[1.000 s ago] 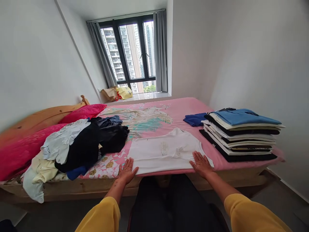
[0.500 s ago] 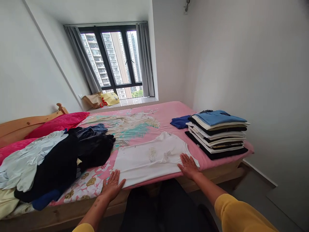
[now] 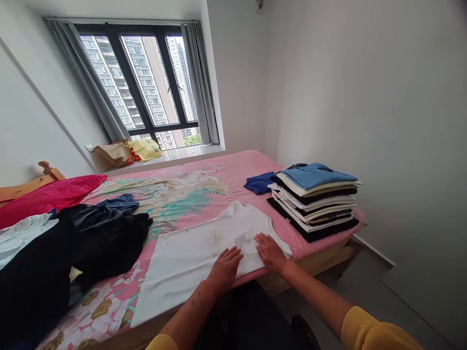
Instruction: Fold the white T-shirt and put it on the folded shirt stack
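Observation:
A white T-shirt (image 3: 189,253) lies spread flat on the pink bedspread (image 3: 233,172) at the near edge of the bed. My left hand (image 3: 224,267) rests palm down on the shirt's near right part, fingers stretched out. My right hand (image 3: 269,252) lies flat beside it, close to the shirt's sleeve, fingers spread. Both hands press on the cloth and hold nothing. The two hands are almost touching.
A stack of folded shirts (image 3: 314,199) topped by a light blue one sits at the bed's right corner, with a dark blue garment (image 3: 258,183) behind it. A heap of dark and pale unfolded clothes (image 3: 54,248) covers the left. Red pillows (image 3: 47,194) lie by the headboard. Bags (image 3: 127,150) sit on the windowsill.
My left hand has slid from the shirt's left bottom corner rightward across the cloth to beside my right hand. The view has swung to the right.

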{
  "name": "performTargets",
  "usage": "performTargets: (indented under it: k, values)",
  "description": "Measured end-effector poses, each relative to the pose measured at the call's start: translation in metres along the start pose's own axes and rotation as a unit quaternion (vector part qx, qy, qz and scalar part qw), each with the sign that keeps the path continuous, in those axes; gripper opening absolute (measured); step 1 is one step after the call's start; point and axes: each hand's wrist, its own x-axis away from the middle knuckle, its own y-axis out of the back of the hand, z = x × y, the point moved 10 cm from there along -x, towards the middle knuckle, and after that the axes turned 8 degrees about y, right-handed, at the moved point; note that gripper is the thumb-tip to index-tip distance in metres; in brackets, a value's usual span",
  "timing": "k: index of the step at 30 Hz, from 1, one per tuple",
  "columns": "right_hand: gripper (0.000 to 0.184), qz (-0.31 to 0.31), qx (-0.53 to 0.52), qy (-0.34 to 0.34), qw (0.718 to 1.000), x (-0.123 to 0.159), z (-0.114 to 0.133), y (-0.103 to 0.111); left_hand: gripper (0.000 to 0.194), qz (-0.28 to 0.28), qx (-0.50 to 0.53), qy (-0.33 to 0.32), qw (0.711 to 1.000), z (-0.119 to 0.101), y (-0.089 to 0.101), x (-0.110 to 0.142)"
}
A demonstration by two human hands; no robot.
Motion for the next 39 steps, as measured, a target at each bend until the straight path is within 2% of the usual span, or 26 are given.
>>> performTargets:
  k: [2,3,6,9,12,18,21,23,26,29,32,36,39]
  values:
    - [0.046,0.005,-0.005,0.028,1.000,-0.009,0.006,0.002,0.046,0.035,0.004,-0.022,0.999,-0.020,-0.009,-0.028]
    - [0.047,0.015,-0.006,0.037,0.999,-0.012,0.006,0.000,0.046,0.046,0.001,-0.015,0.999,-0.021,-0.014,-0.040]
    - [0.051,0.063,-0.009,0.019,0.998,-0.018,-0.007,-0.017,0.049,0.068,-0.019,0.074,0.995,0.004,-0.030,-0.060]
    - [0.058,0.079,-0.001,-0.022,0.997,-0.015,-0.027,-0.033,0.059,0.065,-0.036,0.152,0.985,0.036,-0.047,-0.059]
    - [0.060,0.078,0.003,-0.027,0.997,-0.012,-0.032,-0.040,0.062,0.040,-0.044,0.156,0.986,0.048,-0.057,-0.053]
    - [0.060,0.109,0.004,-0.067,0.992,-0.019,-0.022,-0.033,0.061,-0.007,-0.055,0.133,0.990,0.049,-0.061,-0.050]
    - [0.057,0.106,-0.015,-0.006,0.994,-0.033,0.005,-0.032,0.059,-0.034,-0.055,0.124,0.990,0.048,-0.058,-0.049]
    - [0.057,0.126,-0.031,0.035,0.991,-0.038,0.020,-0.042,0.057,-0.045,-0.049,0.125,0.990,0.046,-0.057,-0.047]
    - [0.062,0.151,-0.024,0.019,0.988,-0.041,0.018,-0.061,0.055,-0.034,-0.026,0.127,0.991,0.043,-0.055,-0.043]
    - [0.064,0.154,-0.012,0.007,0.988,-0.042,0.010,-0.067,0.059,0.011,0.008,0.123,0.992,0.051,-0.053,-0.040]
    - [0.063,0.147,-0.020,0.012,0.989,-0.046,0.009,-0.061,0.062,0.052,0.029,0.172,0.983,0.093,-0.042,-0.031]
    - [0.058,0.146,-0.066,0.067,0.985,-0.068,0.025,-0.052,0.060,0.079,0.011,0.268,0.960,0.182,-0.021,-0.008]
    - [0.054,0.191,-0.101,0.129,0.968,-0.095,0.036,-0.068,0.059,0.090,-0.010,0.309,0.947,0.246,-0.011,0.009]
